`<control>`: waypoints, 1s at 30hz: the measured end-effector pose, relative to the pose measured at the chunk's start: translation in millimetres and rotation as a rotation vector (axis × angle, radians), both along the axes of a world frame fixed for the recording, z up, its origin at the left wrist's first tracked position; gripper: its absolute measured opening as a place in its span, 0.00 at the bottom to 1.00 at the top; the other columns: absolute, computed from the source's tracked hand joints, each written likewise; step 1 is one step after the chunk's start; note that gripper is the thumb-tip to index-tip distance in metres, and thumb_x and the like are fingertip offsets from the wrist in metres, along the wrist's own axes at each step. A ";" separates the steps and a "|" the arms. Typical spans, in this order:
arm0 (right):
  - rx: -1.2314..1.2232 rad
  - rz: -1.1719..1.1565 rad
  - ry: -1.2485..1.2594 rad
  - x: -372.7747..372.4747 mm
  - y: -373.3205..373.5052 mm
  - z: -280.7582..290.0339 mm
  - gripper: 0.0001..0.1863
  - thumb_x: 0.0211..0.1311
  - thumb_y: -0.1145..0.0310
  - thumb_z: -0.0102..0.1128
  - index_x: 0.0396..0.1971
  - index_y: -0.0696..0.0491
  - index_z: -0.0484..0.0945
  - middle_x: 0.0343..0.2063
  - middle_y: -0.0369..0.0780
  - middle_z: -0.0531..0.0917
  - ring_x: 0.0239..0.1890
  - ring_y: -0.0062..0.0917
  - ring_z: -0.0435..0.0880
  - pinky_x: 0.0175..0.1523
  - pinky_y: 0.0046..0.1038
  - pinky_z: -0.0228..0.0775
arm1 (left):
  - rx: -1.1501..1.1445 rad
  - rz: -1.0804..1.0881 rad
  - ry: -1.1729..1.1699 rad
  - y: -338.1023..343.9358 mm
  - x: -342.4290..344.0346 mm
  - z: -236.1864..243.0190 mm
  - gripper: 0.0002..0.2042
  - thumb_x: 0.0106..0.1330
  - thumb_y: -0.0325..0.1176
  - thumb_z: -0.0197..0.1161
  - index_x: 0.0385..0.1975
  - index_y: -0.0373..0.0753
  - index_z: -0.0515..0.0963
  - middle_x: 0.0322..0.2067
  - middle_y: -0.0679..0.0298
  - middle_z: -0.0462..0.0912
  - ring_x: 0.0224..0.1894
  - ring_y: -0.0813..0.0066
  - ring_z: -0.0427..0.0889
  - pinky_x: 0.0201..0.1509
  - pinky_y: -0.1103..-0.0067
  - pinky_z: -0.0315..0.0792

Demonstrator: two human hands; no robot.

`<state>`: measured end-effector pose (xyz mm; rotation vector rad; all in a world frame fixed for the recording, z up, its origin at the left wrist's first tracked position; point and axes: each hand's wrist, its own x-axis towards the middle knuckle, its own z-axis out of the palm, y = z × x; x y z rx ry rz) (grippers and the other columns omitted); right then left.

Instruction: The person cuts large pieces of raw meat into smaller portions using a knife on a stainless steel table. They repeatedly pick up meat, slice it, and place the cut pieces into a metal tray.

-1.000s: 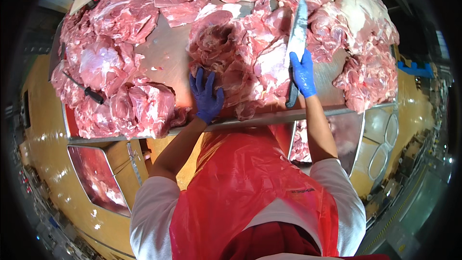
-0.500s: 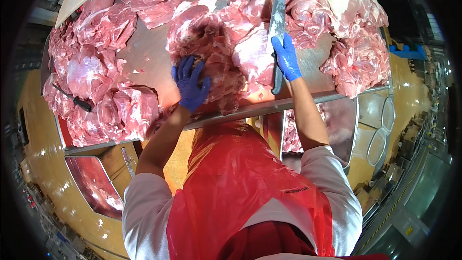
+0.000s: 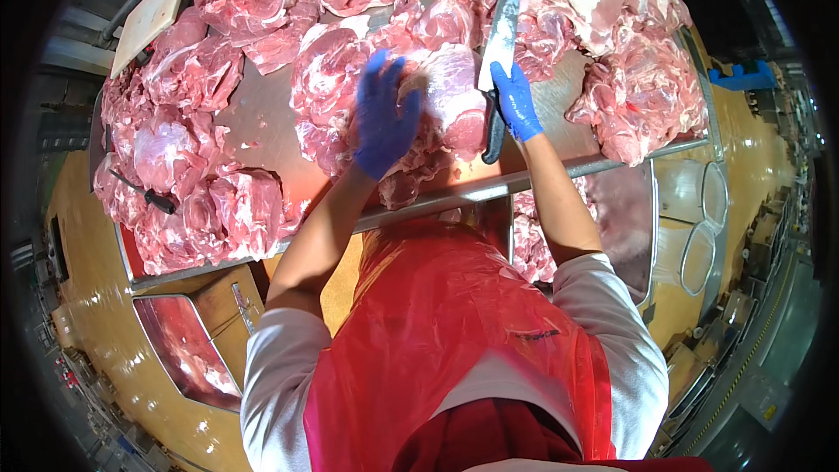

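My left hand [image 3: 384, 121], in a blue glove, is over a large piece of raw meat [image 3: 328, 87] in the middle of the metal table. Its fingers are stretched out and hold nothing. Also gloved in blue, my right hand [image 3: 517, 103] grips a long knife [image 3: 502, 35] near where the blade meets the black handle. The blade points away from me, and the handle's end sticks out below the hand toward the table's near edge. Just left of the knife lies a smoother, paler piece of meat [image 3: 450, 87].
Heaps of raw meat [image 3: 166, 153] line the left side, with a black-handled tool [image 3: 157, 201] on top. More meat [image 3: 642, 92] lies at the right, and a white board [image 3: 153, 13] stands far left. Metal bins [image 3: 188, 345] are below the near edge [image 3: 489, 190].
My left hand has moved right and lifted from the dark, shaded meat, which now lies more brightly lit. The right hand keeps its hold on the knife, nearly in place.
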<state>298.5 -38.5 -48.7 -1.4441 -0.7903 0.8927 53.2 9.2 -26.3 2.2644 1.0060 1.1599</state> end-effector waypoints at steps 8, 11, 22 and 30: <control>-0.072 0.041 0.087 7.0 -28.1 -2.1 0.22 0.71 0.57 0.58 0.52 0.60 0.75 0.42 0.37 0.82 0.42 0.20 0.78 0.50 0.26 0.71 | 0.178 -0.017 0.311 0.8 28.5 -28.2 0.29 0.66 0.45 0.59 0.65 0.44 0.65 0.59 0.54 0.69 0.65 0.55 0.66 0.71 0.55 0.53; -0.099 0.032 0.021 3.6 -30.0 -5.4 0.23 0.71 0.55 0.58 0.53 0.60 0.75 0.41 0.36 0.81 0.41 0.19 0.76 0.50 0.25 0.70 | 0.165 -0.078 0.293 2.4 20.5 -27.8 0.29 0.66 0.45 0.59 0.65 0.43 0.65 0.60 0.53 0.69 0.65 0.54 0.66 0.71 0.55 0.53; -0.146 -0.020 -0.016 0.1 -30.5 -14.1 0.22 0.72 0.58 0.57 0.54 0.60 0.74 0.42 0.37 0.82 0.42 0.19 0.77 0.50 0.25 0.70 | 0.156 0.395 0.204 4.6 -100.1 -18.8 0.25 0.54 0.36 0.70 0.53 0.37 0.75 0.53 0.44 0.74 0.55 0.46 0.74 0.60 0.59 0.67; -0.178 -0.041 0.015 -7.6 -18.2 -14.2 0.19 0.71 0.56 0.58 0.49 0.57 0.75 0.37 0.34 0.80 0.36 0.16 0.75 0.42 0.22 0.69 | -1.103 0.423 -0.704 10.7 -157.9 -78.1 0.21 0.62 0.34 0.68 0.53 0.35 0.75 0.45 0.62 0.80 0.47 0.71 0.78 0.54 0.75 0.70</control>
